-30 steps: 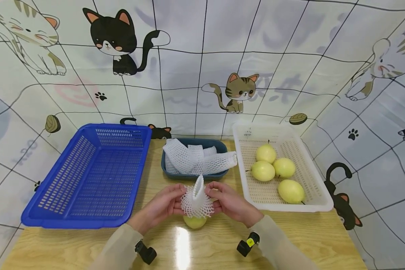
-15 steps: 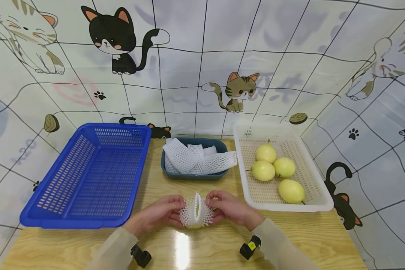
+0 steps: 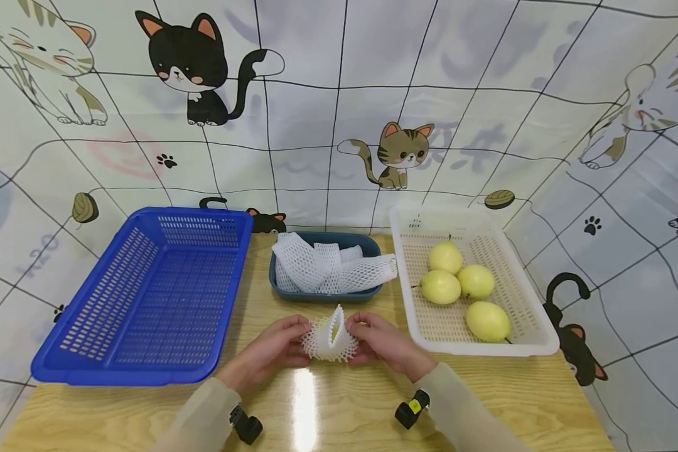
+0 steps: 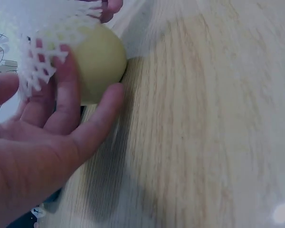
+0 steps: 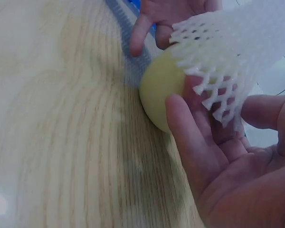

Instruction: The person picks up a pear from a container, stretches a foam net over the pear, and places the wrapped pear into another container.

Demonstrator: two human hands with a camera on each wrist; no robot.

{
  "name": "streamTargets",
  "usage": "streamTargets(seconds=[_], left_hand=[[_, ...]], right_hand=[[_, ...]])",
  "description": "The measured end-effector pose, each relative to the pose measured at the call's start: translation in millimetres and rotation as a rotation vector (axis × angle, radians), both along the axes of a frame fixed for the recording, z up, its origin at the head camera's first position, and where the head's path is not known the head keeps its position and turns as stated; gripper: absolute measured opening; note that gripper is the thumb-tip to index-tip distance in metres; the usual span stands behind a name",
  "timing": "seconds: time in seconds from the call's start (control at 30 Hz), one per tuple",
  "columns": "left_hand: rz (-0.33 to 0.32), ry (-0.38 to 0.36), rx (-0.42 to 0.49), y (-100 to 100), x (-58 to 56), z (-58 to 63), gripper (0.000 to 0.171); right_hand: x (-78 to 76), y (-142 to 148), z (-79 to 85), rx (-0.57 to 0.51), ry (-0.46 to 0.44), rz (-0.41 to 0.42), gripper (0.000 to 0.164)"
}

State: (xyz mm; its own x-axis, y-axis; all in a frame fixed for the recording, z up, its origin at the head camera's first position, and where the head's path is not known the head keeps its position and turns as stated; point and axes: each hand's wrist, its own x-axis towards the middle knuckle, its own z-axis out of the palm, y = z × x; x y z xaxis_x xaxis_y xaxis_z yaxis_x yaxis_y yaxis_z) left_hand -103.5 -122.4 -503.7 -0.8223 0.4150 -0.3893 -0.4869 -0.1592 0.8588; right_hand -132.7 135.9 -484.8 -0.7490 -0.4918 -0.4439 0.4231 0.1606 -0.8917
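Note:
A white foam net sleeve [image 3: 316, 344] is stretched between both hands over a pale yellow pear [image 4: 102, 59] low at the table. My left hand [image 3: 282, 344] pinches the sleeve's left side between thumb and fingers. Opposite it, my right hand [image 3: 385, 344] pinches the right side. The sleeve's upper end gapes in a narrow slit, with yellow showing inside. In the right wrist view, the lower part of the pear [image 5: 159, 90] sticks out below the sleeve's jagged rim, fingers spread under the net beside it.
Behind the hands stands a dark teal tub [image 3: 328, 297] with several foam net sleeves [image 3: 302, 260]. A blue basket [image 3: 169, 295] is at the left. On the right, a white basket [image 3: 424, 320] contains several yellow pears [image 3: 488, 321]. A cat-printed sheet [image 3: 316, 113] hangs behind.
The hands first drew the sleeve down over the pear toward the front edge, then shifted back slightly toward the tub. The slit has widened, and both hands kept hold of the sleeve.

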Motion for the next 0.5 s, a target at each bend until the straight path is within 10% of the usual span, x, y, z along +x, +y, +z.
streamTargets(seconds=[0.5], left_hand=[[0.321,0.181,-0.276,29.3,-9.3,-8.0,0.027]], right_hand=[[-3.9,-22.8,-6.8,0.089,0.130,-0.207,0.027]])
